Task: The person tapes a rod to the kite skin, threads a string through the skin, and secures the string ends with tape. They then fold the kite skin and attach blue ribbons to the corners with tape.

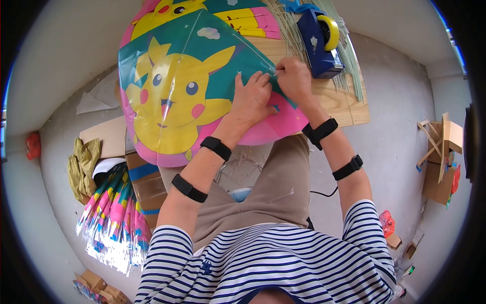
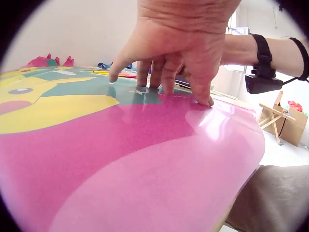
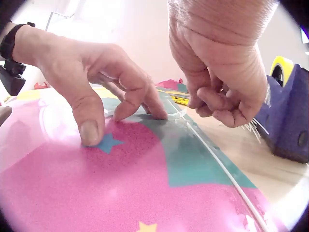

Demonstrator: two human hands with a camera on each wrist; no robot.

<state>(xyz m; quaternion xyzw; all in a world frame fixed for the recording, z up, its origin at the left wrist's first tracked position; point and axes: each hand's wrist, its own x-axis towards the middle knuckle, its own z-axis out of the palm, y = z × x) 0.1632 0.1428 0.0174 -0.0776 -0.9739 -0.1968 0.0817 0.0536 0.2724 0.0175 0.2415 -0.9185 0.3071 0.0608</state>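
Glossy printed sheet (image 1: 202, 96) is lying on the wooden table (image 1: 344, 109), its near edge jutting over the lap (image 1: 281, 185); left hand (image 1: 250, 96) is pressing it with fingertips spread, near a thin pale stick (image 3: 231, 179) running along the sheet's margin. Right hand (image 1: 294, 81) is holding its fingers curled together over that margin, though whether they are pinching anything I cannot tell. Main risk, in my judgement: slick surface is giving spread fingertips little hold, so a tug from the right could be wrinkling the sheet or skewing the stick
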